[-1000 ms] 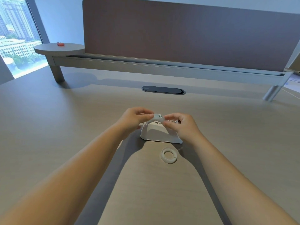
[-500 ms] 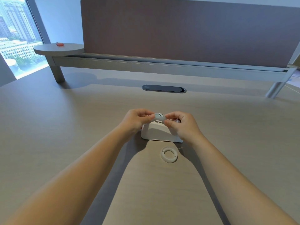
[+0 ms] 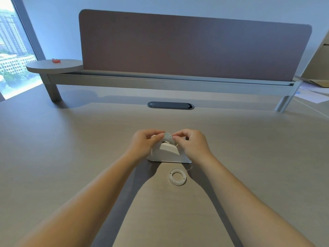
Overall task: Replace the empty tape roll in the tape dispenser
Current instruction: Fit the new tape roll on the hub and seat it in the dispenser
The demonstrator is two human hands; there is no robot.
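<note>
A white tape dispenser [image 3: 166, 154] stands on the desk in the middle of the view. Just above its top slot I hold a small grey patterned tape roll [image 3: 168, 136] between both hands. My left hand [image 3: 146, 143] pinches its left side and my right hand [image 3: 191, 144] pinches its right side. My hands hide the lower part of the roll. An empty white ring core [image 3: 177, 177] lies flat on the desk just in front of the dispenser.
A dark oval cable port [image 3: 170, 105] is set into the desk beyond the dispenser. A raised shelf rail with a brown partition panel [image 3: 194, 45] runs across the back. A round side shelf [image 3: 55, 65] at the back left carries a small red item [image 3: 56, 60]. Papers [image 3: 313, 93] lie far right.
My hands and the grey roll stay over the dispenser with only slight finger shifts. The camera has tilted up, so more of the partition shows.
</note>
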